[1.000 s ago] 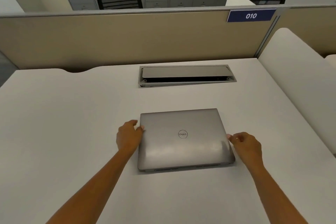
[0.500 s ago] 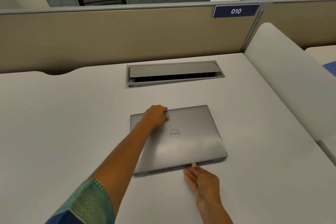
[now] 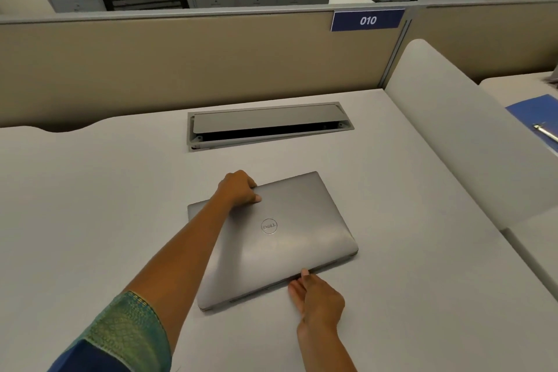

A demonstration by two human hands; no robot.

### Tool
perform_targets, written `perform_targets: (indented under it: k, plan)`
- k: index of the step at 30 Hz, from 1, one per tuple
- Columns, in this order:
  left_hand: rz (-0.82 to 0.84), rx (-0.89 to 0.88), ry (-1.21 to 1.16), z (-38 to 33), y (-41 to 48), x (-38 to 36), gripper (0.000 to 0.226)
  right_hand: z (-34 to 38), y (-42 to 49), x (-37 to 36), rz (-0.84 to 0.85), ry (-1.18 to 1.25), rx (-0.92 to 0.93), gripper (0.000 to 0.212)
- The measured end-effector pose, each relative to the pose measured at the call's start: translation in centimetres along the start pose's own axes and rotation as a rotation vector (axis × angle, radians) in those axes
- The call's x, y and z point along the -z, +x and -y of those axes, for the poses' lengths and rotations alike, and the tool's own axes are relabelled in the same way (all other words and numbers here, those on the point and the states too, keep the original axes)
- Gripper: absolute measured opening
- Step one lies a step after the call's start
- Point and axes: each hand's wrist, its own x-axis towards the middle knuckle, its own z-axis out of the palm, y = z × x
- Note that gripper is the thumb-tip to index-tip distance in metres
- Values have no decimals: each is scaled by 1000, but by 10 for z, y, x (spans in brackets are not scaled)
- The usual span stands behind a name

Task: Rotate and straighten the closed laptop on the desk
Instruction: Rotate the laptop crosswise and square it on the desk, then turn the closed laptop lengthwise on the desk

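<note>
Desk (image 3: 90, 205) 010 sign (image 3: 367, 20), skewed Dell laptop (image 3: 290, 238), both hands touching

The left arm reaches far forward, its hand (image 3: 238, 187) curled with fingers bent over and thumb laid flat. The right hand (image 3: 317, 296) sits nearer the body, palm turned left, fingers straight and pointing forward.

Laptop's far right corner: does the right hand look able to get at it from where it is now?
Probably yes. The right hand rests at the laptop near edge, and the bare desk beside it leaves the way free.
</note>
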Motion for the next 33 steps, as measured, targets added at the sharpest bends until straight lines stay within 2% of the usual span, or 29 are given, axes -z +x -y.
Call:
perform_targets:
  k: [10, 17, 23, 26, 29, 33]
  plan:
    - [-168, 270, -240, 52, -41, 4, 46, 28, 12, -17, 69, -127, 122, 29]
    - [-213, 350, -393, 75, -74, 0, 37, 69, 31, -35, 195, -364, 195, 22]
    - [-256, 410, -632, 84, -98, -24, 33, 98, 42, -52, 319, -545, 191, 3]
    - [-275, 430, -709, 85, -107, -37, 34, 105, 48, -56, 343, -642, 193, 9]
    - [-278, 453, -753, 85, -111, -46, 34, 107, 53, -58, 331, -696, 196, 4]
    - [-281, 465, -767, 83, -113, -50, 32, 106, 56, -59, 294, -751, 212, 18]
